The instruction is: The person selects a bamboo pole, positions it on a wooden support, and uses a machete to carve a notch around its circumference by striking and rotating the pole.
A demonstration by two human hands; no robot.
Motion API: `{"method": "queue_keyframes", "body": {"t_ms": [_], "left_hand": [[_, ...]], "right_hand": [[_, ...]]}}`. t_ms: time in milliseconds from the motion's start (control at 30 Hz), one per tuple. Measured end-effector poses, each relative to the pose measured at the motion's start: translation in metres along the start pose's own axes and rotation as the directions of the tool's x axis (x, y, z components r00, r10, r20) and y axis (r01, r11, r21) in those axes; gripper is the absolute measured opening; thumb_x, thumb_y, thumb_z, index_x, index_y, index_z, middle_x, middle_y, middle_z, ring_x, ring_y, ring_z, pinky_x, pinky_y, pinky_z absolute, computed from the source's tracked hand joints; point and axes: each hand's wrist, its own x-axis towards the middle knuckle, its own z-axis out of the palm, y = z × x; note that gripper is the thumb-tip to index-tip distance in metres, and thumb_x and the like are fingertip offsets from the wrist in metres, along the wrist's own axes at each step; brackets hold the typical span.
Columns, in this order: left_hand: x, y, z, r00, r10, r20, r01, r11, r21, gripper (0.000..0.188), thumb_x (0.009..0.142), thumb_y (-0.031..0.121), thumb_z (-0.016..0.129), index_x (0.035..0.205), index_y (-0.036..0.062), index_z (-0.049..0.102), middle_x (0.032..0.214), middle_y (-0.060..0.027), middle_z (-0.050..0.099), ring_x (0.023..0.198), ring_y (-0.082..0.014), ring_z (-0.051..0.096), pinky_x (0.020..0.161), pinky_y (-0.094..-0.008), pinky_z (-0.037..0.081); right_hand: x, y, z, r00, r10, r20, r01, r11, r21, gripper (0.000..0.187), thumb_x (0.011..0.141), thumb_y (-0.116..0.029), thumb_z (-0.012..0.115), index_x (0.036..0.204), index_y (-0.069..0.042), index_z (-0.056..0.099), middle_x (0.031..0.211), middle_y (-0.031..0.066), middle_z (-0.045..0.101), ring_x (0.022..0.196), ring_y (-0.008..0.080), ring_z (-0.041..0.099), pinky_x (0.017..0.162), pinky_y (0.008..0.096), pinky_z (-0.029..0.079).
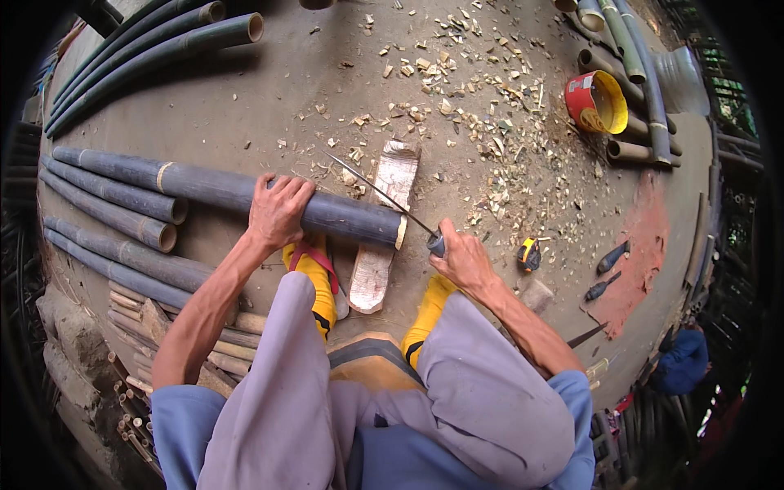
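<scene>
My left hand [280,211] is wrapped over a thick dark bamboo pole [220,186] that runs in from the left. The pole's pale cut end lies across a light, hewn wooden block [375,273] on the ground. In my right hand [465,260] is the dark handle of a tool with a long, narrow blade [371,187]; whether it is a knife or a saw I cannot tell. Its blade slants up and left, passing over the pole near the cut end; contact is unclear. My feet in yellow socks stand either side of the block.
More bamboo poles [106,218] lie at left, others [163,61] at far left. Wood chips [490,122] cover the ground ahead. At right are a red-and-yellow bucket [581,102], a tape measure [529,255] and dark-handled tools [612,257]. A person in blue [684,361] is at far right.
</scene>
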Motion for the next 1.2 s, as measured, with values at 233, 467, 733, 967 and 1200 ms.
{"method": "queue_keyframes", "body": {"t_ms": [233, 467, 733, 967, 1200], "left_hand": [[-0.006, 0.003, 0.014, 0.975, 0.021, -0.222, -0.021, 1.0, 0.003, 0.067, 0.049, 0.005, 0.075, 0.113, 0.0118, 0.058, 0.111, -0.0029, 0.063, 0.107, -0.0209, 0.059, 0.099, -0.05, 0.037], [-0.014, 0.004, 0.028, 0.928, 0.032, -0.371, -0.011, 0.998, 0.059, 0.058, 0.058, 0.005, 0.069, 0.114, 0.0086, 0.059, 0.111, -0.0066, 0.064, 0.108, -0.0245, 0.06, 0.103, -0.0486, 0.034], [0.0, 0.005, -0.004, 0.998, -0.005, -0.065, 0.004, 1.0, -0.011, 0.061, 0.057, 0.014, 0.075, 0.116, 0.0103, 0.058, 0.11, -0.0051, 0.063, 0.113, -0.0229, 0.057, 0.104, -0.0474, 0.031], [0.005, 0.006, -0.004, 0.998, -0.054, 0.043, 0.055, 0.998, -0.036, 0.069, 0.048, 0.017, 0.082, 0.112, 0.012, 0.057, 0.108, -0.0032, 0.064, 0.109, -0.021, 0.059, 0.104, -0.0534, 0.034], [-0.01, 0.01, 0.015, 0.987, -0.078, -0.139, 0.077, 0.997, -0.013, 0.073, 0.045, 0.011, 0.081, 0.114, 0.014, 0.057, 0.109, -0.0016, 0.063, 0.11, -0.0195, 0.058, 0.104, -0.0518, 0.034]], "right_hand": [[-0.012, -0.015, 0.0, 0.895, -0.212, -0.392, 0.328, 0.909, 0.257, 0.047, 0.073, -0.01, 0.078, 0.106, -0.002, 0.045, 0.072, 0.0241, 0.064, 0.068, 0.0424, 0.066, 0.057, 0.0468, 0.053], [-0.009, -0.041, -0.03, 0.97, -0.09, -0.225, 0.154, 0.946, 0.285, 0.039, 0.076, -0.007, 0.075, 0.099, -0.002, 0.044, 0.075, 0.0267, 0.065, 0.071, 0.041, 0.068, 0.059, 0.0443, 0.054], [0.006, -0.002, -0.014, 1.0, 0.023, 0.013, -0.025, 0.984, 0.178, 0.039, 0.075, -0.008, 0.075, 0.098, 0.0, 0.044, 0.075, 0.0247, 0.064, 0.068, 0.0396, 0.068, 0.059, 0.0455, 0.053], [-0.007, -0.009, -0.006, 0.963, -0.112, -0.243, 0.168, 0.96, 0.224, 0.043, 0.073, -0.009, 0.077, 0.105, -0.001, 0.049, 0.077, 0.0226, 0.065, 0.07, 0.0398, 0.068, 0.059, 0.0439, 0.054], [-0.019, -0.05, -0.028, 0.904, -0.156, -0.399, 0.284, 0.915, 0.285, 0.044, 0.073, -0.011, 0.078, 0.099, -0.002, 0.044, 0.077, 0.0253, 0.066, 0.072, 0.0434, 0.067, 0.059, 0.0465, 0.054]]}}
